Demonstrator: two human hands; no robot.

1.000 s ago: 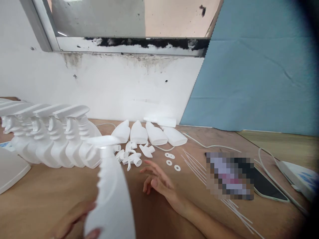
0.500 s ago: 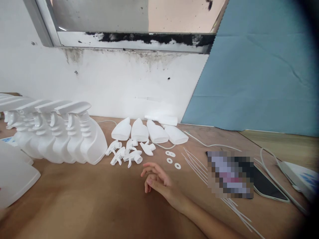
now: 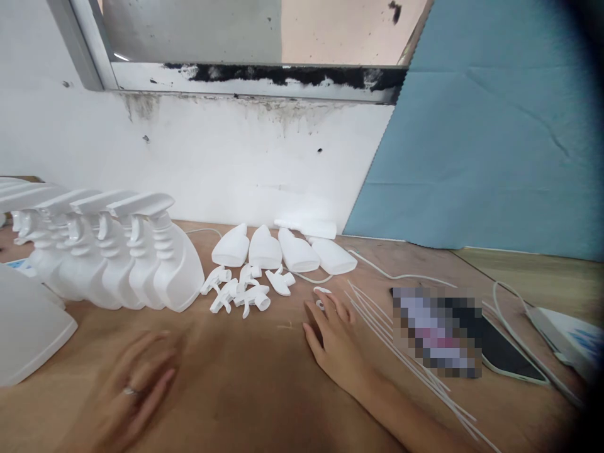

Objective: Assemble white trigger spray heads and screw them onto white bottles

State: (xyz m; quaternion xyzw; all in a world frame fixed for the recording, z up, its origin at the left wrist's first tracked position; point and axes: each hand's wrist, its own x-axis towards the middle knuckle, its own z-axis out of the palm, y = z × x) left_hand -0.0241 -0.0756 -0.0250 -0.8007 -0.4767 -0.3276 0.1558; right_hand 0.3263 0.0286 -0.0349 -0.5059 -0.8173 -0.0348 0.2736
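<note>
My right hand (image 3: pixel 336 338) lies flat on the wooden table (image 3: pixel 245 390) with fingers stretched out over the small white washers (image 3: pixel 323 290); it holds nothing that I can see. My left hand (image 3: pixel 132 393), blurred and wearing a ring, hovers open above the table at lower left, empty. A row of assembled white spray bottles (image 3: pixel 113 255) stands at left. Loose white trigger heads (image 3: pixel 238 290) lie in a heap between the hands' far side and several capless white bottles (image 3: pixel 283 250) lying by the wall.
Thin white dip tubes (image 3: pixel 406 362) lie fanned to the right of my right hand. A phone (image 3: pixel 507 355), a white cable (image 3: pixel 401 275) and a white box (image 3: pixel 564 330) sit at right. A white bottle body (image 3: pixel 28 324) lies at far left. A blue sheet (image 3: pixel 486 138) leans behind.
The spray bottle held a second ago left my left hand, which now returns open into view. My right hand slid forward and right, opening flat over the washers.
</note>
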